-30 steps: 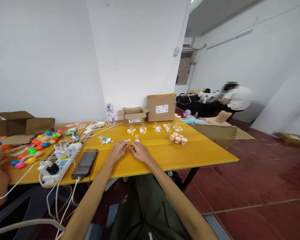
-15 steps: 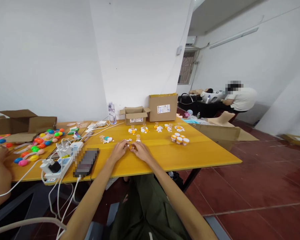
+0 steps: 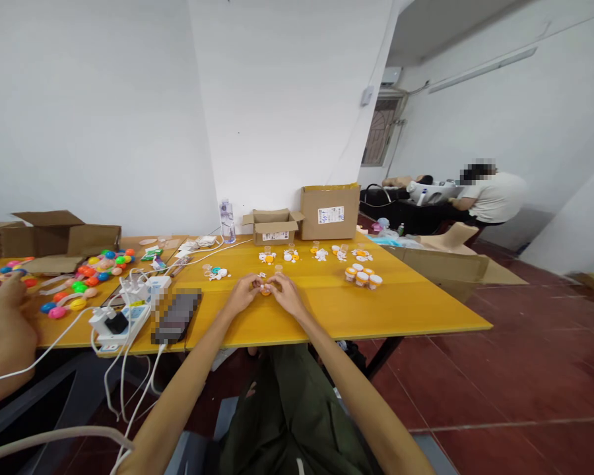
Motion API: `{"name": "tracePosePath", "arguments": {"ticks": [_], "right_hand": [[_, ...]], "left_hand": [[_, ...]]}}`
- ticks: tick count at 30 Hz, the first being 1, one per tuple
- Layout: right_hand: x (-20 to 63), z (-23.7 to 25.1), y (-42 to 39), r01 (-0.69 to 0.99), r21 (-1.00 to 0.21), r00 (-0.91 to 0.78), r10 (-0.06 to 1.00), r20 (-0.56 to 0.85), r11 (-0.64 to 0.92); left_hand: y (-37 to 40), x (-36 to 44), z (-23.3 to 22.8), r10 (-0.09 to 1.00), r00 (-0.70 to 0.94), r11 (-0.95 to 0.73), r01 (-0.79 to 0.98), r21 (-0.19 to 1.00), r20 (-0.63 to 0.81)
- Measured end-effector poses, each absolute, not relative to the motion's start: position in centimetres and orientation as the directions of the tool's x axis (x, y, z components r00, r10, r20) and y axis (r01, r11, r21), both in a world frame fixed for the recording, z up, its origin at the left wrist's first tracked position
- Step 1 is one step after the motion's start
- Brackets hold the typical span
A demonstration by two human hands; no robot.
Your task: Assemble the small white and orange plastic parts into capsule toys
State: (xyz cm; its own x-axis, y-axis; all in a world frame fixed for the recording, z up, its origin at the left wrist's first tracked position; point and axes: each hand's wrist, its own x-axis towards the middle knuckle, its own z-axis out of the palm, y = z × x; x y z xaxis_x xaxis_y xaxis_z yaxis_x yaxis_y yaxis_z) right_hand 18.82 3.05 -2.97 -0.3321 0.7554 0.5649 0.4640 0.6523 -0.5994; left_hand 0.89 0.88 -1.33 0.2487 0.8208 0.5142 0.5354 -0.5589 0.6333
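Observation:
My left hand (image 3: 242,295) and my right hand (image 3: 286,297) meet over the table, fingertips pinched close together. Between them is a small orange round plastic piece (image 3: 266,291), with something small and whitish just above it at the fingers. The right fingers grip the orange piece; what the left fingers pinch is too small to name. Just beyond the hands lie small white parts (image 3: 262,276) and a clear plastic cup (image 3: 278,269). Further right stands a cluster of clear jars with white lids and orange rims (image 3: 361,276).
Piles of white and orange parts (image 3: 321,254) line the table's far side before two cardboard boxes (image 3: 329,212). To the left are a phone (image 3: 177,316), a power strip (image 3: 136,310) with cables, colourful balls (image 3: 79,287) and another person's arm (image 3: 4,336). Someone sits far right.
The view has swung slightly left. My fingertips have come closer together over the orange piece, and a whitish bit now shows there. The other person's hand at left has moved among the balls.

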Motion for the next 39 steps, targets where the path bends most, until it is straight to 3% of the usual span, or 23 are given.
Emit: {"name": "tracePosePath", "arguments": {"ticks": [18,39], "right_hand": [[18.4,-3.7,3.5,0.502,-0.644,-0.366,0.817,0.446,0.577],[18.4,-4.0,3.7,0.425,-0.658,-0.401,0.781,0.479,0.622]], "left_hand": [[2.4,0.5,-2.5,0.919,0.224,-0.385,0.327,0.863,0.325],[1.8,0.9,-1.1,0.953,0.226,-0.248,0.212,0.945,0.200]]}}
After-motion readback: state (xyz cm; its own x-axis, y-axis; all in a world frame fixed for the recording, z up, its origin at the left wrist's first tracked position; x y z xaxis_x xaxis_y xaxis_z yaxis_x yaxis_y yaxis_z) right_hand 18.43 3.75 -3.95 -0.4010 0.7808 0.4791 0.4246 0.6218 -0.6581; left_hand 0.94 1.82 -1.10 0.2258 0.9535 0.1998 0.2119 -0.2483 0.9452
